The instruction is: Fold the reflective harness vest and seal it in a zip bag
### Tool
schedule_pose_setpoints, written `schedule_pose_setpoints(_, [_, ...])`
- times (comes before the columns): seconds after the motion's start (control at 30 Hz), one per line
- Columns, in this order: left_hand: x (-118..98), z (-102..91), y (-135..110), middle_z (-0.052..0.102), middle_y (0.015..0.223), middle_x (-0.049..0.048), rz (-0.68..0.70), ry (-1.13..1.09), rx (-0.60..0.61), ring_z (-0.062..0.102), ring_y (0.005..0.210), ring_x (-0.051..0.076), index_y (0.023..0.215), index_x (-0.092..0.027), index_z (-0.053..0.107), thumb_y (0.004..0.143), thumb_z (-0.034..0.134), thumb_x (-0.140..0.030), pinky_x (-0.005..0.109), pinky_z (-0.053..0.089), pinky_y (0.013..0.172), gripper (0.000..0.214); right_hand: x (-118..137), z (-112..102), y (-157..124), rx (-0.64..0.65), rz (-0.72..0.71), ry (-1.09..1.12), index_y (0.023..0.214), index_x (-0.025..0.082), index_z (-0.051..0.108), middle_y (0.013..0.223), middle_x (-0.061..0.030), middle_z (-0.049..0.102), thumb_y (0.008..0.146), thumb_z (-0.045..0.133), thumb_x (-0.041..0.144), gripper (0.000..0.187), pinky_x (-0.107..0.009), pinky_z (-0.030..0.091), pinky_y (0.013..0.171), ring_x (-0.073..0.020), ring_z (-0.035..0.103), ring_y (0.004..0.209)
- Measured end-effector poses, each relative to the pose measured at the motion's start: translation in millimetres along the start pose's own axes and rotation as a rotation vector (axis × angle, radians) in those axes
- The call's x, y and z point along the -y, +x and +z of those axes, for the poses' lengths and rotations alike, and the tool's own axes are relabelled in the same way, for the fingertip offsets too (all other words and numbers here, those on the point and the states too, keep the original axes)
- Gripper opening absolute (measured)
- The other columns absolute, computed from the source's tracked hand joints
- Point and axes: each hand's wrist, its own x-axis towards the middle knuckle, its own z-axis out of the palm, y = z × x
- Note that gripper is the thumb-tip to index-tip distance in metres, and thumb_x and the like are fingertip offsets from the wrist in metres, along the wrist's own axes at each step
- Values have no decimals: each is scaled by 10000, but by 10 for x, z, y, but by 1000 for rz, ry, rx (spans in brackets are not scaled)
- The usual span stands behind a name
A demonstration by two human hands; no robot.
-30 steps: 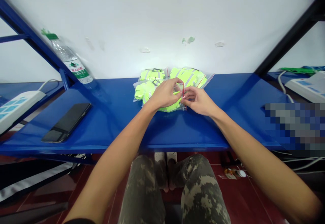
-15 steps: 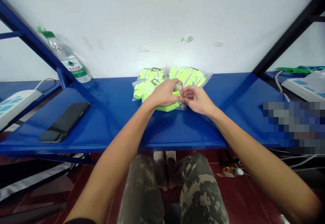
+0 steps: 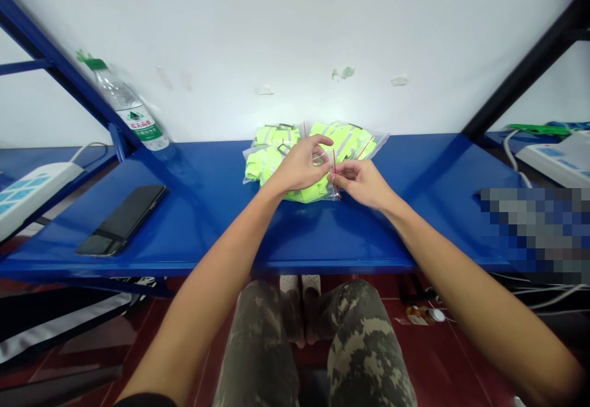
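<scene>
Head view: smartphone (image 3: 120, 220) and water bottle (image 3: 130, 110) left of bagged vests (image 3: 266, 164)

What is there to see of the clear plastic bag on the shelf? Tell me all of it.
The clear plastic bag lies flat on the blue metal shelf, glossy and crinkled, packed with neon yellow vests with grey reflective stripes. Thin red lines mark its seal. The right hand pinches the edge at a red line; the left hand covers its middle.

Your blue metal shelf (image 3: 207, 225)'s got a black phone (image 3: 120, 220), a water bottle (image 3: 129, 107) and bagged hi-vis vests (image 3: 270, 162) sitting on it.
</scene>
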Motion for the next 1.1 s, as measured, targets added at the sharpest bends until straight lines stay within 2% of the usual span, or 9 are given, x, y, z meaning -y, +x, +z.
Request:
schedule_pose_setpoints(0.17, [-3, 6, 2, 711, 1007, 90, -6, -48, 0, 658, 997, 218, 1187, -138, 586, 822, 629, -202, 357, 502, 894, 373, 8, -1, -2, -46, -5, -85, 669, 165, 604, 608, -7, 587, 726, 710, 398, 263, -275, 351, 537, -120, 484, 561])
schedule_pose_setpoints(0.33, [14, 14, 11, 696, 934, 59, -3, -84, -23, 654, 868, 183, 1201, -137, 559, 826, 619, -181, 336, 502, 832, 382, 22, -6, -12, -56, -22, -37, 733, 159, 640, 673, -20, 634, 733, 712, 404, 255, -279, 416, 583, -139, 541, 619])
schedule_pose_setpoints(0.53, [21, 58, 7, 694, 876, 36, 12, -107, -45, 650, 851, 181, 1190, -163, 525, 839, 623, -188, 347, 496, 834, 365, 26, -10, -9, -116, -58, -102, 743, 155, 651, 659, -24, 628, 784, 654, 372, 222, -283, 409, 589, -132, 529, 603])
schedule_pose_setpoints(0.63, [53, 90, 22, 687, 853, 16, 5, -175, -101, 656, 819, 165, 1188, -186, 494, 877, 598, -215, 339, 505, 820, 329, 25, -16, -5, -151, -59, -80, 768, 150, 663, 701, -38, 656, 770, 664, 371, 221, -290, 434, 606, -141, 557, 626])
schedule_pose_setpoints(0.73, [92, 97, 34, 677, 837, 3, 4, -196, -172, 658, 807, 154, 1197, -200, 482, 880, 599, -217, 331, 509, 815, 337, 31, -37, -11, -95, -17, -55, 795, 144, 684, 754, -51, 687, 719, 721, 367, 238, -302, 470, 627, -154, 586, 648])
schedule_pose_setpoints(0.83, [99, 68, 26, 684, 854, 11, 5, -175, -210, 654, 804, 154, 1248, -199, 462, 890, 578, -221, 334, 513, 826, 377, 22, -57, -15, -18, 28, -66, 757, 144, 686, 716, -46, 680, 688, 749, 354, 230, -305, 470, 603, -153, 577, 613])
schedule_pose_setpoints(0.93, [64, 10, 4, 705, 942, 42, -15, -82, -162, 662, 857, 185, 1331, -198, 434, 888, 591, -272, 370, 517, 871, 476, -2, -61, -10, -32, 47, -71, 710, 151, 669, 648, -34, 651, 686, 764, 379, 248, -298, 449, 566, -146, 555, 573])
schedule_pose_setpoints(1.03, [24, -50, -14, 684, 1163, 102, -40, 76, -29, 648, 1055, 274, 1359, -194, 449, 792, 713, -323, 437, 501, 953, 639, -24, -53, -4, -43, 39, -61, 719, 156, 670, 663, -38, 663, 693, 778, 403, 271, -292, 449, 560, -150, 570, 594])
schedule_pose_setpoints(1.1, [13, -72, -19, 624, 1316, 132, -34, 155, 50, 597, 1189, 323, 1355, -188, 473, 757, 737, -308, 470, 473, 1014, 665, -34, -44, -3, -29, 46, -44, 727, 156, 668, 671, -43, 669, 696, 783, 418, 288, -290, 449, 553, -152, 581, 599])
